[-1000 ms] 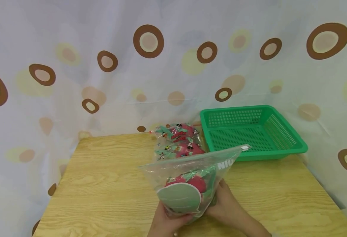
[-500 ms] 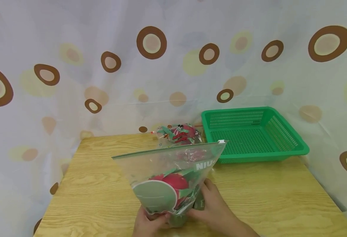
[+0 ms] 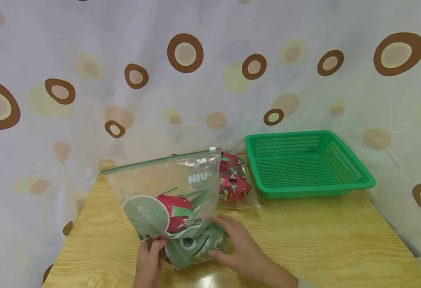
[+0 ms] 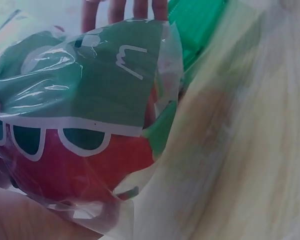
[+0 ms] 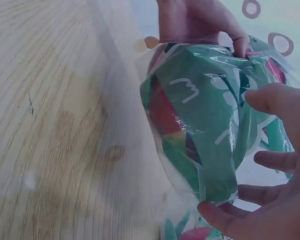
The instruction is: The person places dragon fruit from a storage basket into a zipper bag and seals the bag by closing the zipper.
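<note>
In the head view a clear slider zip bag [image 3: 203, 188] with a green cartoon-face print stands tilted over the table's front middle. Red and green items show through its plastic; their kind is unclear. My left hand [image 3: 149, 260] grips its lower left side, thumb on the front. My right hand [image 3: 242, 252] is at its lower right side, thumb against the printed front and fingers spread along the edge. The right wrist view has this right hand [image 5: 280, 165] with fingers apart and fairly straight beside the bag [image 5: 200, 105].
Behind lies another clear bag [image 3: 233, 186] with red contents and small cartoon figures, partly hidden by the held bag. A green plastic basket [image 3: 314, 186] stands at the back right of the wooden table [image 3: 304, 240]. A patterned curtain [image 3: 210, 88] hangs behind.
Both hands have moved left with the bag, which has turned so more of its printed front shows. The right hand's fingers have spread. More of the rear bag is hidden on its left.
</note>
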Action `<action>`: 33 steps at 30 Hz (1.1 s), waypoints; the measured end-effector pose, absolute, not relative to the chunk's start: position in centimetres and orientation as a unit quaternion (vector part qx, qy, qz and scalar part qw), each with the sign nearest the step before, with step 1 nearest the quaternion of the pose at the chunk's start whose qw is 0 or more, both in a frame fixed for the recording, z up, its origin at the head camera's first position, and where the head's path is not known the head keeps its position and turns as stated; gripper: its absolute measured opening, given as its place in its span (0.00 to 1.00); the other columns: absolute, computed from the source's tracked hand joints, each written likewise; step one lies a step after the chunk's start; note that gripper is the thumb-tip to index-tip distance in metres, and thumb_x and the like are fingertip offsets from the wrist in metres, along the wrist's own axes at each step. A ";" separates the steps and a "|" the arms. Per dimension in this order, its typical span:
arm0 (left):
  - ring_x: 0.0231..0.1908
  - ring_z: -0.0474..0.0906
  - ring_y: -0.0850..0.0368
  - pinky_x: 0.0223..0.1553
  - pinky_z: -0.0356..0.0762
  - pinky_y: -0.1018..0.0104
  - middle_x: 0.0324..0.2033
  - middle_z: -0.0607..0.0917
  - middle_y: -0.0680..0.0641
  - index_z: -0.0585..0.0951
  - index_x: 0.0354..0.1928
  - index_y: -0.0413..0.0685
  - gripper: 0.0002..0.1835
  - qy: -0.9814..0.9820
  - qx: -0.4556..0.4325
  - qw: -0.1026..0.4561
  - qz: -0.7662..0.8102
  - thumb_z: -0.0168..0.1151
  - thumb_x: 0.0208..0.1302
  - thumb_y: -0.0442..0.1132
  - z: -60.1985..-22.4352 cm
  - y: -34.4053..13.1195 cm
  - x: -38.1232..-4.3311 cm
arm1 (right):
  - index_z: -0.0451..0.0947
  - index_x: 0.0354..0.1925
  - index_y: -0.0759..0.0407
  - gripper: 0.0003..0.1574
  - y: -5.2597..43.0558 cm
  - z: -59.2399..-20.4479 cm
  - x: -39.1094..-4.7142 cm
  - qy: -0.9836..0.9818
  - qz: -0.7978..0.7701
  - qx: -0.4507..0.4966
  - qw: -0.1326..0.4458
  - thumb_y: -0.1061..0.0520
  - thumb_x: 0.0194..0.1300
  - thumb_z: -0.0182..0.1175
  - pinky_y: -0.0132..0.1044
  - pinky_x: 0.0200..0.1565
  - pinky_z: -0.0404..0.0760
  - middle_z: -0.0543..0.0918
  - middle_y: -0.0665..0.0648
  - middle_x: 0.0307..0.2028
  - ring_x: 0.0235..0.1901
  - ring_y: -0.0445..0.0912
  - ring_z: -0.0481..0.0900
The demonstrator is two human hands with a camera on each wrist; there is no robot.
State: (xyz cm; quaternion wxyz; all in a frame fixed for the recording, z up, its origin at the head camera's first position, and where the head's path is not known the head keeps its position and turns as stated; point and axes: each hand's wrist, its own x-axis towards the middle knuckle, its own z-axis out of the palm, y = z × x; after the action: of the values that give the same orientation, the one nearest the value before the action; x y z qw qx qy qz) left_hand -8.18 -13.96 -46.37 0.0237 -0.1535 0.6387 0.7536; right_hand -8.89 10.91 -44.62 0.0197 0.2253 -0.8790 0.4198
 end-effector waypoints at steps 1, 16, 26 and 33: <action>0.41 0.71 0.67 0.36 0.71 0.76 0.45 0.76 0.59 0.70 0.58 0.40 0.18 0.640 -0.150 0.026 0.753 0.48 0.67 0.33 -46.1 -14.3 -8.4 | 0.68 0.68 0.53 0.42 10.7 -44.6 -9.0 -0.877 0.423 0.227 0.016 0.47 0.58 0.70 0.62 0.62 0.71 0.70 0.58 0.68 0.68 0.58 0.67; 0.70 0.58 0.54 0.70 0.64 0.65 0.74 0.58 0.44 0.50 0.77 0.41 0.33 0.679 -0.148 0.044 0.717 0.41 0.74 0.43 -44.4 -17.9 -12.5 | 0.70 0.65 0.58 0.36 7.7 -45.7 -10.7 -0.847 0.463 0.261 -0.021 0.56 0.60 0.68 0.61 0.65 0.70 0.70 0.62 0.68 0.68 0.58 0.68; 0.47 0.74 0.74 0.45 0.78 0.78 0.64 0.71 0.47 0.60 0.73 0.48 0.28 0.694 -0.194 0.044 0.692 0.40 0.76 0.50 -45.2 -19.8 -14.5 | 0.66 0.68 0.59 0.37 5.8 -46.7 -11.6 -0.842 0.463 0.270 -0.066 0.57 0.63 0.64 0.56 0.69 0.68 0.69 0.61 0.70 0.70 0.57 0.66; 0.60 0.63 0.57 0.43 0.71 0.79 0.68 0.64 0.46 0.63 0.69 0.47 0.29 0.711 -0.217 0.056 0.667 0.38 0.75 0.55 -45.5 -20.8 -16.1 | 0.63 0.71 0.59 0.40 4.4 -46.9 -12.4 -0.851 0.442 0.278 -0.059 0.57 0.64 0.64 0.53 0.69 0.69 0.67 0.59 0.71 0.70 0.55 0.66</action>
State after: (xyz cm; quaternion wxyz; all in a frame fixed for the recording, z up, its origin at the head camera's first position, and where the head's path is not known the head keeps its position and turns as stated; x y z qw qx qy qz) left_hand -16.05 -20.79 -45.50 0.0560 -0.2173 0.7106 0.6668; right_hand -12.35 4.38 -46.90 -0.0591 0.2783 -0.8507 0.4419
